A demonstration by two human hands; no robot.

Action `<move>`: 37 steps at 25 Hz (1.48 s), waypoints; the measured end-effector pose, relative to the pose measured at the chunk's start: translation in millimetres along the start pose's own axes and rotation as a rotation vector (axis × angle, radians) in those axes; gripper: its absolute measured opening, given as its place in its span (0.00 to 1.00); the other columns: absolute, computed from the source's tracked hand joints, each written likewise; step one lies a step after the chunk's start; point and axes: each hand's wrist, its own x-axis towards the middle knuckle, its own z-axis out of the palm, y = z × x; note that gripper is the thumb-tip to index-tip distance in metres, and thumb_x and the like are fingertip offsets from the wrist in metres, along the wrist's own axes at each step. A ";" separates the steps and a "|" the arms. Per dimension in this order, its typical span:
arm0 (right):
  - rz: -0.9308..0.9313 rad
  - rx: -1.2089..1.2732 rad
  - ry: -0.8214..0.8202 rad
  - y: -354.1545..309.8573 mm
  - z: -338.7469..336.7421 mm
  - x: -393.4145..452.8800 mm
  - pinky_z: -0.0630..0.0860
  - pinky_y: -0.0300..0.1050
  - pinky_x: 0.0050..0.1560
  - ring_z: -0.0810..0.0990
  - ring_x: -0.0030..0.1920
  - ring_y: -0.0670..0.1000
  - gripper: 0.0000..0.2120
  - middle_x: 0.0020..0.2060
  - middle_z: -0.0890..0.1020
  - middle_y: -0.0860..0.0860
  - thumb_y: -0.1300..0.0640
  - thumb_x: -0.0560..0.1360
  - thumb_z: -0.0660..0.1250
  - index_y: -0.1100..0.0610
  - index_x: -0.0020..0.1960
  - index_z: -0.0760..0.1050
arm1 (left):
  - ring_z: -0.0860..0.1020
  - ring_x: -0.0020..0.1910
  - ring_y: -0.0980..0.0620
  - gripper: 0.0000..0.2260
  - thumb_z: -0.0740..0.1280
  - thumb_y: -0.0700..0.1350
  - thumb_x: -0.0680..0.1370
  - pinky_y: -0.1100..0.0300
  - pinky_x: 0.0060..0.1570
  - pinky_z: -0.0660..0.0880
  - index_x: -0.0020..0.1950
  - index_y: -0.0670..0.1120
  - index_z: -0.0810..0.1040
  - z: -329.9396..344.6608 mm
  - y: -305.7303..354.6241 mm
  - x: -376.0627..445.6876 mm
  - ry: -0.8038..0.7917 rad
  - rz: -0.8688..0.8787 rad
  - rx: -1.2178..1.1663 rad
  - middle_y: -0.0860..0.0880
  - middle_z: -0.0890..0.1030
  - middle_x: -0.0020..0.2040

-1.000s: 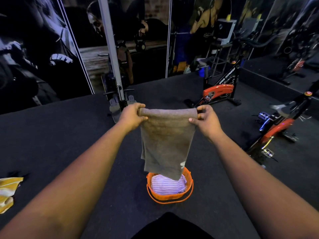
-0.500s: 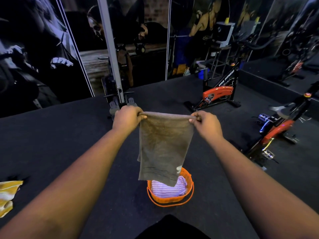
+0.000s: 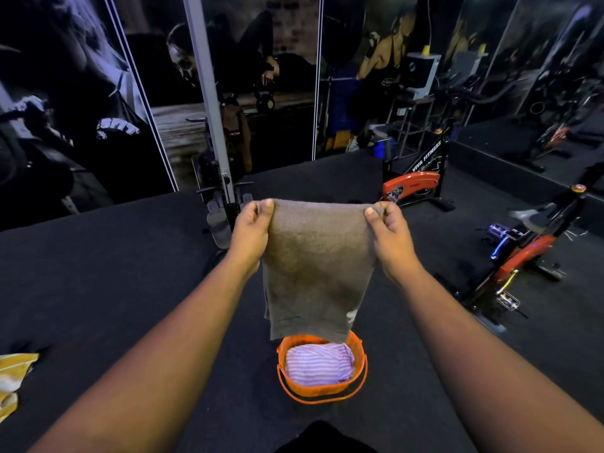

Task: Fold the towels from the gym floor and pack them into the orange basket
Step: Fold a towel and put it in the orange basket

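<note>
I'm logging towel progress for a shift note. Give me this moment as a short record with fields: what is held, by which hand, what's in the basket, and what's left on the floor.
held item: brown towel, hanging folded over, lower edge above the basket
left hand: pinches the towel's top left corner
right hand: pinches the towel's top right corner
orange basket: on the dark floor, holds a striped towel
still on floor: yellow towel at far left, unfolded
nearby: orange exercise bike behind the towel
</note>
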 end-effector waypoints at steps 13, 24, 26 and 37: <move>0.562 0.155 -0.385 33.8 -24.7 -56.4 0.83 0.45 0.43 0.85 0.47 0.55 0.15 0.46 0.88 0.55 0.57 0.72 0.72 0.62 0.57 0.81 | 0.84 0.54 0.41 0.18 0.69 0.50 0.81 0.50 0.49 0.84 0.64 0.37 0.80 33.6 6.8 -13.1 -0.189 -0.339 -0.392 0.40 0.86 0.53; 0.585 -0.209 -0.069 55.4 -13.7 -42.8 0.79 0.53 0.43 0.80 0.47 0.54 0.16 0.55 0.83 0.61 0.51 0.80 0.70 0.59 0.63 0.74 | 0.85 0.49 0.44 0.14 0.78 0.46 0.74 0.51 0.51 0.82 0.56 0.42 0.83 -1.0 -55.1 -26.6 -0.091 -0.564 0.243 0.41 0.86 0.50; 0.473 -0.160 0.128 51.5 -7.4 -40.7 0.76 0.46 0.38 0.79 0.43 0.50 0.16 0.54 0.80 0.60 0.51 0.80 0.71 0.55 0.61 0.69 | 0.85 0.44 0.46 0.11 0.78 0.47 0.74 0.57 0.41 0.82 0.52 0.43 0.83 -1.5 -53.5 -21.4 -0.034 -0.526 0.233 0.41 0.86 0.48; -0.002 -0.535 -0.063 33.4 0.0 -27.6 0.70 0.26 0.52 0.77 0.55 0.43 0.23 0.57 0.79 0.44 0.64 0.73 0.76 0.54 0.66 0.77 | 0.69 0.73 0.45 0.50 0.80 0.33 0.69 0.50 0.67 0.74 0.83 0.52 0.54 -29.6 -24.4 -2.3 -0.268 -0.358 0.175 0.41 0.64 0.77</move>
